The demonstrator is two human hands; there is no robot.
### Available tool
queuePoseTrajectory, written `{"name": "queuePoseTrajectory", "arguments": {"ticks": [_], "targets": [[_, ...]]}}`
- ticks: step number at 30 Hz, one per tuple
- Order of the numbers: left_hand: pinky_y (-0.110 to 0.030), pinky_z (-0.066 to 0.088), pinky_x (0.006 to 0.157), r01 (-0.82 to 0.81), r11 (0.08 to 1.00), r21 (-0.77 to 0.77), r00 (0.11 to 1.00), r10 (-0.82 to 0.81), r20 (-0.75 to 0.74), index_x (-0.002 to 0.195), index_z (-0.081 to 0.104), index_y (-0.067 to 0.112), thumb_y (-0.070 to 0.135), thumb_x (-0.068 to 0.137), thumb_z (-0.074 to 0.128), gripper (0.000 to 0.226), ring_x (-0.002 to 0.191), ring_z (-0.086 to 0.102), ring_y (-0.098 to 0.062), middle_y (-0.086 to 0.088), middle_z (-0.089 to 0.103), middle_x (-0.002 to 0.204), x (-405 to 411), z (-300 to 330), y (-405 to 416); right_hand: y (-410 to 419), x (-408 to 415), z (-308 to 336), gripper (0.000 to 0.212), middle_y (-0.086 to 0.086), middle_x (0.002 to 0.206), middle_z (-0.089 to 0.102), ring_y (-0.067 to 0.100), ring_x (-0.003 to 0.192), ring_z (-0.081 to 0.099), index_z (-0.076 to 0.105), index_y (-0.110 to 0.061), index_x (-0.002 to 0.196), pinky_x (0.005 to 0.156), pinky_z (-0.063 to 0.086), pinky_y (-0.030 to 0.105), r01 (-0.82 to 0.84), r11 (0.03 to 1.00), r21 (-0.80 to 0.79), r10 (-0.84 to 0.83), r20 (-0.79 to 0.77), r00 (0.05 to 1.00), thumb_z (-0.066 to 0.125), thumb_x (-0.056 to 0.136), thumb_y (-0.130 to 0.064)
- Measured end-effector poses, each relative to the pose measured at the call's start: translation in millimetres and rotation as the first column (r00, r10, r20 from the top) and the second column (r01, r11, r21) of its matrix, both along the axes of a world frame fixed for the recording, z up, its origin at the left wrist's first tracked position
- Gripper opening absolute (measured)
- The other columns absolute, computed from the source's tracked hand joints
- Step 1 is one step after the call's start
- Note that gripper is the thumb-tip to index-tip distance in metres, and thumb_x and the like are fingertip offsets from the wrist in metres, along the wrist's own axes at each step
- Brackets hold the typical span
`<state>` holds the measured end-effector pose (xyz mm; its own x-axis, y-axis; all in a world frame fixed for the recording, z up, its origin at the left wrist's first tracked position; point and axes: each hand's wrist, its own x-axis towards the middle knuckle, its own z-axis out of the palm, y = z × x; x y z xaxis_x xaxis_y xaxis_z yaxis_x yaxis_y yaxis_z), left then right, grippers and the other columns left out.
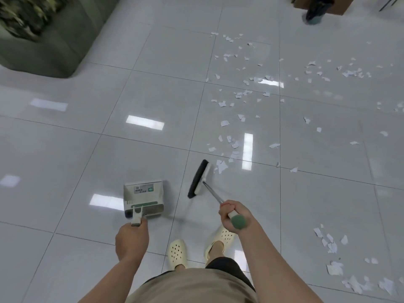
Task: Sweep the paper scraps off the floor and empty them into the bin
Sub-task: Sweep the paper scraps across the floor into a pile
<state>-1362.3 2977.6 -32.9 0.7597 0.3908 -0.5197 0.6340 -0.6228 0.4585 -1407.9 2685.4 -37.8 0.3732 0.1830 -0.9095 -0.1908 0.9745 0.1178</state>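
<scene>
I've got the dustpan (143, 196) gripped by my left hand (131, 239), nothing visible in it; right hand (230, 215) grips the broom (200, 179) just beside it; paper scraps (251, 92) lie scattered beyond the broom.

One dustpan (143, 196); one broom (200, 179); two shoes (177, 252); scraps (223, 123) uncountable.

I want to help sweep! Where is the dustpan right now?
In the head view, the dustpan sits on the floor, lower middle, held by the left hand, just left of the broom head.
</scene>
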Motion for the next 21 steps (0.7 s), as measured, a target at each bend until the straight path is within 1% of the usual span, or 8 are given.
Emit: {"name": "queuePoseTrajectory", "arguments": {"ticks": [3, 9, 10, 12, 13, 15, 18, 21], "targets": [[-0.030, 0.042, 0.054, 0.003, 1.000, 0.010, 1.000, -0.003, -0.017, 0.065, 0.061, 0.002, 0.043, 0.097, 0.060, 0.053, 0.057, 0.056, -0.031, -0.013, 0.061, 0.062, 3.1, -0.8, -29.5, -59.5, -12.6, -7.5, 0.018, -0.003, 0.056, 0.037, 0.009, 0.033, 0.041, 0.043, -0.014, 0.085, 0.032, 0.040, 0.017, 0.016, 0.997, -0.080, -0.021, -0.065, 0.998, 0.048, 0.086, 0.004], [-0.031, 0.041, 0.055, 0.073, 0.997, 0.041, 0.997, -0.073, -0.001, 0.070, 0.062, 0.004, 0.048, 0.098, 0.056, 0.053, 0.062, 0.059, -0.031, -0.014, 0.063, 0.067, 17.7, 7.0, -101.7, -160.3, -19.0, -2.5, 0.027, -0.002, 0.041, 0.039, 0.011, 0.026, 0.041, 0.037, -0.015, 0.069, 0.031, 0.038, 0.016, -0.230, 0.917, -0.325, 0.125, -0.315, 0.941, 0.047, 0.088, 0.001], [-0.032, 0.041, 0.055, 0.091, 0.995, 0.046, 0.996, -0.091, 0.002, 0.072, 0.062, 0.004, 0.048, 0.098, 0.055, 0.052, 0.063, 0.059, -0.031, -0.013, 0.063, 0.069, 20.3, 8.8, -114.6, -172.5, -15.1, 0.0, 0.027, 0.000, 0.042, 0.042, 0.013, 0.029, 0.044, 0.036, -0.015, 0.068, 0.033, 0.040, 0.018, -0.293, 0.885, -0.361, 0.158, -0.359, 0.920, 0.047, 0.086, 0.001], [-0.032, 0.042, 0.056, 0.121, 0.991, 0.052, 0.993, -0.121, 0.012, 0.074, 0.062, 0.006, 0.049, 0.098, 0.054, 0.049, 0.064, 0.060, -0.029, -0.012, 0.064, 0.070, 25.6, 11.6, -137.5, -190.3, -3.9, 5.3, 0.021, 0.006, 0.061, 0.049, 0.018, 0.048, 0.052, 0.039, -0.012, 0.073, 0.044, 0.047, 0.026, -0.373, 0.838, -0.399, 0.193, -0.423, 0.885, 0.047, 0.085, 0.003], [-0.033, 0.043, 0.056, 0.126, 0.991, 0.049, 0.992, -0.127, 0.020, 0.075, 0.062, 0.007, 0.049, 0.098, 0.055, 0.049, 0.064, 0.060, -0.029, -0.011, 0.064, 0.070, 28.5, 13.2, -147.8, -196.5, 2.6, 8.5, 0.018, 0.007, 0.070, 0.048, 0.018, 0.057, 0.052, 0.040, -0.010, 0.076, 0.049, 0.049, 0.029, -0.368, 0.838, -0.403, 0.185, -0.425, 0.886, 0.047, 0.086, 0.004], [-0.034, 0.046, 0.058, 0.119, 0.992, 0.032, 0.992, -0.120, 0.035, 0.075, 0.062, 0.007, 0.049, 0.096, 0.057, 0.047, 0.065, 0.061, -0.031, -0.011, 0.065, 0.069, 34.5, 15.2, -165.7, -201.4, 16.2, 16.5, 0.016, 0.007, 0.074, 0.047, 0.016, 0.062, 0.050, 0.041, -0.007, 0.078, 0.050, 0.049, 0.026, -0.301, 0.854, -0.424, 0.146, -0.361, 0.921, 0.044, 0.088, 0.004], [-0.034, 0.046, 0.057, 0.116, 0.993, 0.013, 0.992, -0.117, 0.055, 0.073, 0.062, 0.006, 0.050, 0.096, 0.058, 0.050, 0.064, 0.062, -0.032, -0.011, 0.065, 0.067, 43.2, 17.3, -187.1, -192.6, 33.5, 26.7, 0.018, 0.007, 0.068, 0.046, 0.017, 0.057, 0.047, 0.041, -0.008, 0.075, 0.047, 0.047, 0.024, -0.223, 0.870, -0.439, 0.118, -0.254, 0.960, 0.040, 0.086, 0.006], [-0.034, 0.046, 0.057, 0.126, 0.992, 0.013, 0.989, -0.126, 0.082, 0.072, 0.062, 0.006, 0.054, 0.096, 0.057, 0.054, 0.065, 0.062, -0.031, -0.010, 0.065, 0.068, 52.8, 18.4, -197.4, -171.1, 52.1, 29.3, 0.022, 0.003, 0.055, 0.041, 0.014, 0.043, 0.041, 0.039, -0.013, 0.068, 0.042, 0.040, 0.018, -0.169, 0.902, -0.398, 0.127, -0.130, 0.983, 0.041, 0.082, 0.004]]}}
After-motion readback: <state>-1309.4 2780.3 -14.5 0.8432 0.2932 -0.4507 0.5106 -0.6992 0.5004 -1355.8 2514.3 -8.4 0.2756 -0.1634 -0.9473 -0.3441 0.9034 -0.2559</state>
